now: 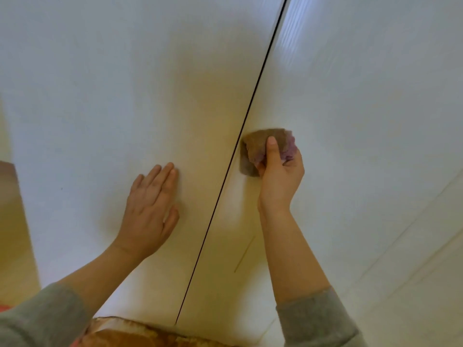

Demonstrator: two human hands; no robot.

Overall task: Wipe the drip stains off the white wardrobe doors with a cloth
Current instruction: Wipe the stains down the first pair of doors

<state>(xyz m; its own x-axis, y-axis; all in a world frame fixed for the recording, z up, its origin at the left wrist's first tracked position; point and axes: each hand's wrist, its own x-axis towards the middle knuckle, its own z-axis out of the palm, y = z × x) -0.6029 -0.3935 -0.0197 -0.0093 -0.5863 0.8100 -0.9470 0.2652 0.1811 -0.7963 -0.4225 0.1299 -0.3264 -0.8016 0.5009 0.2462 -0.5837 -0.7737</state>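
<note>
Two white wardrobe doors fill the view, the left door (105,101) and the right door (363,108), split by a thin dark gap (233,156). My right hand (280,174) grips a bunched brown and purple cloth (258,149) and holds it against the right door just beside the gap. My left hand (152,209) lies flat on the left door with straight fingers. A thin brownish drip streak (244,254) runs down the right door below the cloth.
A brown patterned surface (140,334) shows at the bottom edge under the doors. Wooden-coloured floor or wall (12,221) appears at the far left. A white panel edge (413,246) slants across the lower right.
</note>
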